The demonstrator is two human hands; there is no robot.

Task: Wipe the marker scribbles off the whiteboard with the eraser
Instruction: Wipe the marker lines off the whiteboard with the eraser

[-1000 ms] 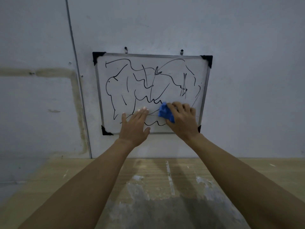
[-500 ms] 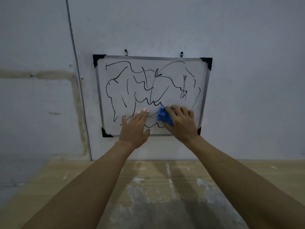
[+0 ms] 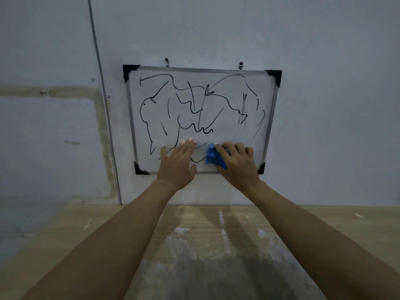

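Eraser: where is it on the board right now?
In the head view the blue eraser is pressed on the whiteboard near its lower edge, right of centre, under the right hand, with the left hand flat beside it.

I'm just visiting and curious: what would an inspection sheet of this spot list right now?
Surface: whiteboard hangs on a grey wall from two hooks; black corner caps.
Job's things: black marker scribbles cover most of the board; the lower right looks mostly wiped. Blue eraser is pressed to the board near the bottom edge.
Clutter: nothing seen.
Hands: left hand lies flat, fingers spread, on the lower board; right hand grips the eraser.
Cables: nothing seen; a thin metal strip runs down the wall left of the board.
Surroundings: brownish stain on the wall at left; wooden floor with white paint smears below.
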